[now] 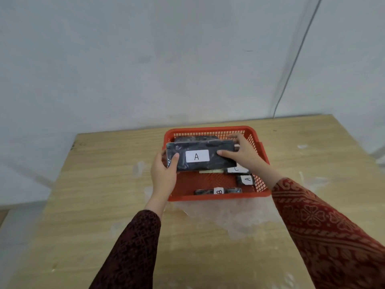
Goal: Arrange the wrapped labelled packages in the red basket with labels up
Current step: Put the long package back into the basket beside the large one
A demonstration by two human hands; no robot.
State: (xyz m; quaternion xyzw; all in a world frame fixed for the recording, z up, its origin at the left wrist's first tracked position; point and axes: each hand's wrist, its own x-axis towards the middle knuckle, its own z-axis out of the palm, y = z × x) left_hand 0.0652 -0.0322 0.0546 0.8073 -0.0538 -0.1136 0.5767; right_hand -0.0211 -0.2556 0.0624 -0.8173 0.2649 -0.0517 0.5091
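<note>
A red mesh basket sits on the wooden table. Over it I hold a large dark wrapped package with a white "A" label facing up. My left hand grips its left end and my right hand grips its right end. Inside the basket lie a small package with an "A" label at the right, a package with a "B" label near the front wall, and a package with a partly hidden label under my right wrist. Another dark wrapped package lies at the back.
The wooden table stands against a pale wall. A crumpled sheet of clear plastic lies on the table just in front of the basket. A thin cable runs down the wall at the right.
</note>
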